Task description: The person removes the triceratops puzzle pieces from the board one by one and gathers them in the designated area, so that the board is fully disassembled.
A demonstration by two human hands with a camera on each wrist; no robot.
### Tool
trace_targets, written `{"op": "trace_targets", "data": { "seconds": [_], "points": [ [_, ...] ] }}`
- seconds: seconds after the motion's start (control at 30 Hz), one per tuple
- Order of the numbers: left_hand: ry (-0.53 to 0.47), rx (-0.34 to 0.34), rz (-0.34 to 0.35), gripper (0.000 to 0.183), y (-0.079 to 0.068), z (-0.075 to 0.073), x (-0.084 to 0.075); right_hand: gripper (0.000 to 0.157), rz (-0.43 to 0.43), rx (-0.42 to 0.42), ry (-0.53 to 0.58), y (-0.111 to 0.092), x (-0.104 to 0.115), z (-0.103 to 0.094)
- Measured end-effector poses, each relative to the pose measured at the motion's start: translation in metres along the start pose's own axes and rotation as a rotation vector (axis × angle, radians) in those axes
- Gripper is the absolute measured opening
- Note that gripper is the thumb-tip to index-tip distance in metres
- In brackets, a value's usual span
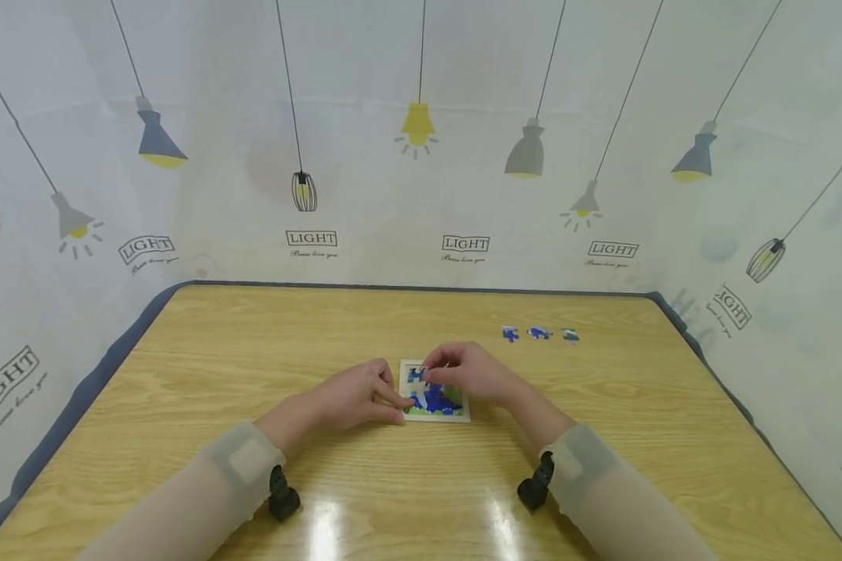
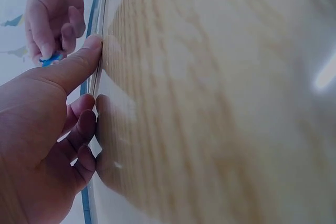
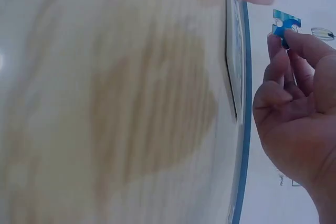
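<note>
A small jigsaw puzzle (image 1: 438,399) in a pale tray-like frame (image 1: 435,418) lies on the table, its picture mostly blue with some green. My left hand (image 1: 354,396) rests at the frame's lower left, thumb and a finger touching its edge. Above the board, my right hand (image 1: 473,372) pinches a blue and teal puzzle piece (image 3: 286,22) between thumb and fingertips. In the right wrist view this piece is raised above the board. A pale gap shows in the left part of the puzzle; the right hand hides some of the upper right.
Three loose puzzle pieces, a left one (image 1: 510,333), a middle one (image 1: 539,333) and a right one (image 1: 570,334), lie in a row behind the board to the right. A lamp-patterned cloth (image 1: 386,179) hangs around the back and sides of the wooden table (image 1: 288,327).
</note>
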State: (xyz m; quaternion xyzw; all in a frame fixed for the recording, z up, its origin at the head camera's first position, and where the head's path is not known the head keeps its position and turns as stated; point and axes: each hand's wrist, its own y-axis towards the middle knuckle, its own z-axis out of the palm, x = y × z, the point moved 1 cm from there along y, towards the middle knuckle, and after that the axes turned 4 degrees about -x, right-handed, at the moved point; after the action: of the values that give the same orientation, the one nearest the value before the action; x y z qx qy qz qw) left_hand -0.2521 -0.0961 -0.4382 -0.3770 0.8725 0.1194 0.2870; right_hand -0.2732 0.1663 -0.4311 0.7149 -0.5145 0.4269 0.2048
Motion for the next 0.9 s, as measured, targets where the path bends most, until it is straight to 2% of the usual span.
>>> {"op": "trace_targets", "data": {
  "seconds": [0.3,0.5,0.6,0.77,0.9],
  "points": [
    [0.013,-0.006,-0.012,0.032,0.002,0.000,0.000,0.030,-0.038,-0.083,0.151,-0.019,-0.019,-0.036],
    [0.000,-0.006,-0.017,0.032,0.001,0.000,-0.001,0.035,-0.019,-0.105,0.244,-0.037,-0.033,-0.063],
    [-0.004,-0.004,-0.021,0.032,0.001,0.000,-0.001,0.038,-0.006,-0.118,0.198,-0.042,-0.043,-0.075],
    [-0.004,-0.004,-0.026,0.032,0.001,0.001,-0.002,0.038,0.052,-0.152,0.035,-0.046,-0.062,-0.095],
    [-0.005,-0.004,-0.024,0.032,0.000,0.000,-0.003,0.036,0.100,-0.146,-0.023,-0.047,-0.076,-0.105]
  ]
}}
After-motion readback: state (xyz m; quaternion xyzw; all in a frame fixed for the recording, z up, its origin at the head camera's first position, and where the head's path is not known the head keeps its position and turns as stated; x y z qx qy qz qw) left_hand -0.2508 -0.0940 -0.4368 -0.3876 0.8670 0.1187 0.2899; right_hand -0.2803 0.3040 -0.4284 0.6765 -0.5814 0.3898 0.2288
